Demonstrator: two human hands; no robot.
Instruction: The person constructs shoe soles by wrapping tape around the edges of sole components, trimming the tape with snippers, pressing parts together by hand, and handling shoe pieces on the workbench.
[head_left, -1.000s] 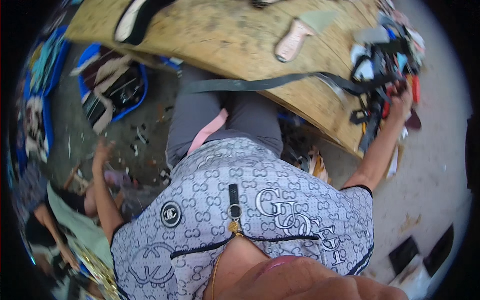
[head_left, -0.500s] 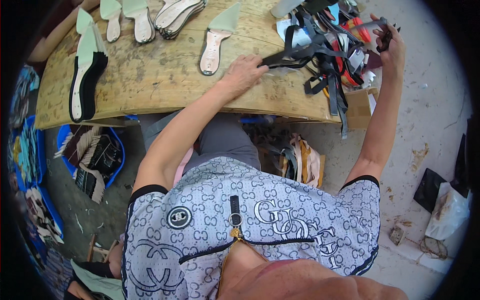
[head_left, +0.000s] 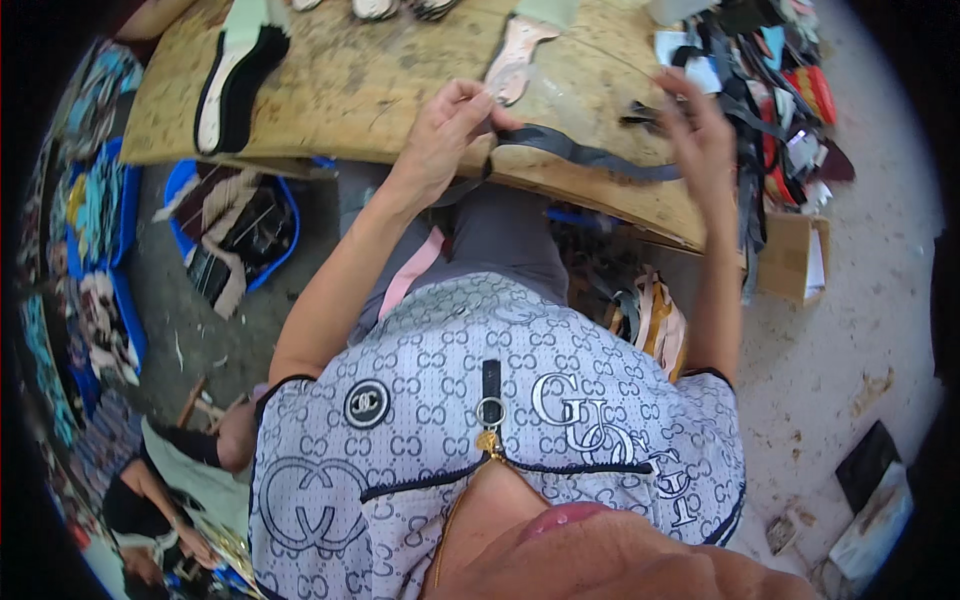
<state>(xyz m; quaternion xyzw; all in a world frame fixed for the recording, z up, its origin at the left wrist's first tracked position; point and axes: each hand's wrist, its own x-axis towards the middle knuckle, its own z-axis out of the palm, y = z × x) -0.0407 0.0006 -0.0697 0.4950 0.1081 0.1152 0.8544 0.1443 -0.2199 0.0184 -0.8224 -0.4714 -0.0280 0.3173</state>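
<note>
Black strap (head_left: 570, 150), limp-looking and slightly wavy, lies at one o'clock from the middle of the view, along the near edge of the wooden bench (head_left: 350, 110). The left hand (head_left: 445, 135), near twelve o'clock, has thumb and forefinger pinched together on it, while a dark length drops past the bench edge below. The right hand (head_left: 705, 135), at two o'clock, is blurred with fingers part-curled; whether it grips the strap's far end I cannot tell. Beside its fingertips is a narrow dark object (head_left: 642, 113), too unclear to name. With so small a pinch, a sharp tug could probably pull the strap free or twist it. The hanging length might catch on the bench edge. Just past the left fingers, a pink handle-shaped piece (head_left: 512, 65) could be knocked askew, and the tangled scrap heap (head_left: 770, 120) at two o'clock could snag a trailing end.
</note>
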